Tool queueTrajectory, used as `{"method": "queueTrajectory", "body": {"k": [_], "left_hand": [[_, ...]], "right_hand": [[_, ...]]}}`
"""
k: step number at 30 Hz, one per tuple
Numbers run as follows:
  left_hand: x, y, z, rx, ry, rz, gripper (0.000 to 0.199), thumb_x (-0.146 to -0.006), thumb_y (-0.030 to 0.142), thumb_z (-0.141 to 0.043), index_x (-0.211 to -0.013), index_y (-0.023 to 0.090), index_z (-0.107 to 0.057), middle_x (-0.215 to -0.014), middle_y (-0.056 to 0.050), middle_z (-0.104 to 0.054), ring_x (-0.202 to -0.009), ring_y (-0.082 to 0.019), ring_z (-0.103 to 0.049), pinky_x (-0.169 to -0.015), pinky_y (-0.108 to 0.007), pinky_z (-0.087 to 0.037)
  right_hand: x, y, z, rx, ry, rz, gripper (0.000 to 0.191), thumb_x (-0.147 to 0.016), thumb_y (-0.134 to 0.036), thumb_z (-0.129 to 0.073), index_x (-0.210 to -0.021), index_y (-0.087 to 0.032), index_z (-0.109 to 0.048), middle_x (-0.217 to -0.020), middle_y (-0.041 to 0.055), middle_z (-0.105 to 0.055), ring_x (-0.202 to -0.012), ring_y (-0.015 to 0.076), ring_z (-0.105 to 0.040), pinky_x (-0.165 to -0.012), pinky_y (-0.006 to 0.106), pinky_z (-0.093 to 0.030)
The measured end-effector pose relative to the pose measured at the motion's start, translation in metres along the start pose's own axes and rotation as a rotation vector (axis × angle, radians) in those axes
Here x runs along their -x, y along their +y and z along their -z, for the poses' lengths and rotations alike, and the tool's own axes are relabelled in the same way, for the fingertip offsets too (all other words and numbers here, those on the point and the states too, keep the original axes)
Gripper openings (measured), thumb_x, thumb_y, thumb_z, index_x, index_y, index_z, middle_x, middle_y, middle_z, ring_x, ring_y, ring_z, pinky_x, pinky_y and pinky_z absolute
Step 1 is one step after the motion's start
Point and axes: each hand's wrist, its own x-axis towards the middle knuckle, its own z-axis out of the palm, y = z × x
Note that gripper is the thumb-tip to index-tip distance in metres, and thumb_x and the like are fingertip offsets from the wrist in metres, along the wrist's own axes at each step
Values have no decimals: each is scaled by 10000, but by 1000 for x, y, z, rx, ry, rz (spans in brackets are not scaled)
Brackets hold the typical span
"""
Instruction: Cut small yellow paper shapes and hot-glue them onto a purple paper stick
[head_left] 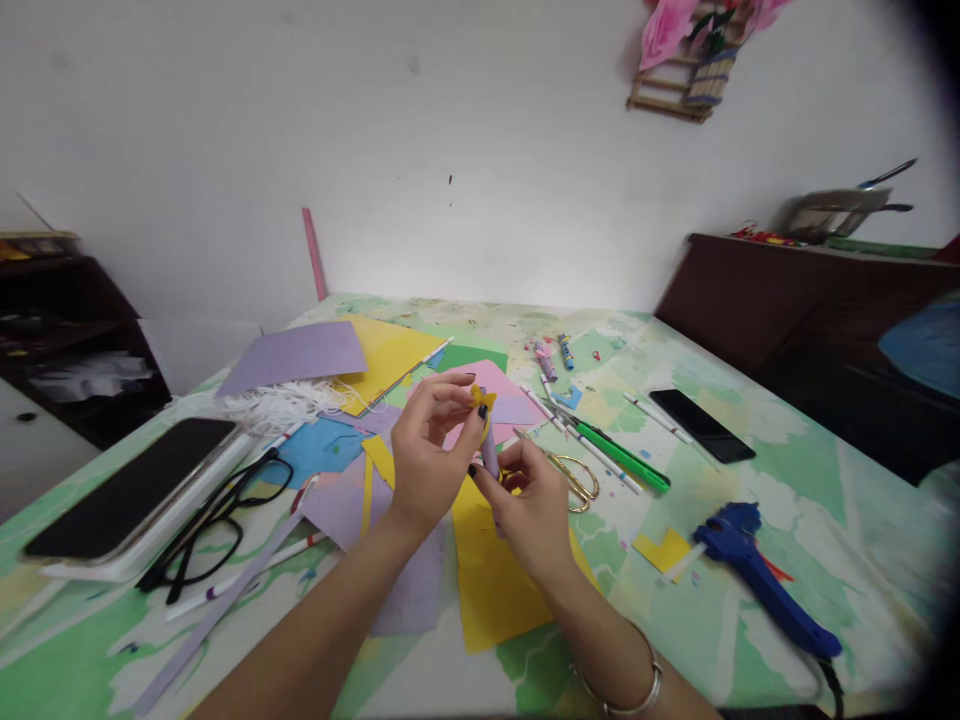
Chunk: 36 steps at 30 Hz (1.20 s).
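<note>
A small rolled purple paper piece (490, 452) with a yellow paper shape (482, 399) at its top is held upright between my hands. My left hand (433, 445) pinches the yellow shape between thumb and fingers. Lower down, my right hand (529, 495) has thumb and fingers closed on the purple roll. Beneath the hands lies a yellow sheet (487, 590), with purple sheets (412, 590) to its left. Gold-handled scissors (576, 483) rest just right of my right hand.
A blue glue gun (757, 570), a black phone (703, 425) and a green cutter (622, 455) lie to the right. Black glasses (225, 515), a larger phone-like device (131, 485) and white shredded strands (262, 405) are on the left. Colored sheets (397, 350) lie behind.
</note>
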Motion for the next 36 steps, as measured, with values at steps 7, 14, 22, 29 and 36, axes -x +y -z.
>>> {"method": "queueTrajectory", "body": {"k": [7,14,22,29,36], "left_hand": [[1,-1,2,-10,-20,-23,83,-802,150,-655,-850,177,-593,-1101,-92,-593,-1020,-218,-634,-871,-371,-556],[1,3,3,44,-70,-14,79,-824,190,-636,-893,185,-598,-1112,-92,-583,-1054,-228,-627,-888,-372,-550],[-2,2,1,151,-28,152,115,-790,193,-684,-842,161,-587,-1021,-77,-657,-919,-231,-701,-786,-365,-588],[-4,1,3,179,-82,166,188,-743,160,-734,-850,154,-579,-995,-71,-682,-954,-229,-701,-835,-355,-586],[-3,3,1,173,-52,157,153,-754,145,-716,-825,146,-581,-969,-68,-688,-903,-224,-717,-805,-347,-599]], "right_hand": [[0,0,0,-3,-3,-7,262,-727,-305,-684,-652,-218,-449,-622,-45,-513,-499,100,-461,-437,225,-366],[0,-1,0,-2,4,7,268,-729,-314,-682,-649,-218,-444,-620,-44,-510,-497,101,-460,-430,224,-360],[-1,-3,1,18,21,21,274,-706,-308,-705,-647,-214,-455,-611,-43,-504,-521,107,-464,-451,227,-361],[0,-2,2,56,31,52,260,-707,-280,-701,-653,-208,-458,-621,-43,-498,-552,112,-470,-476,224,-363],[2,-1,2,77,23,59,235,-719,-277,-691,-665,-205,-474,-638,-37,-503,-564,115,-464,-487,228,-362]]}}
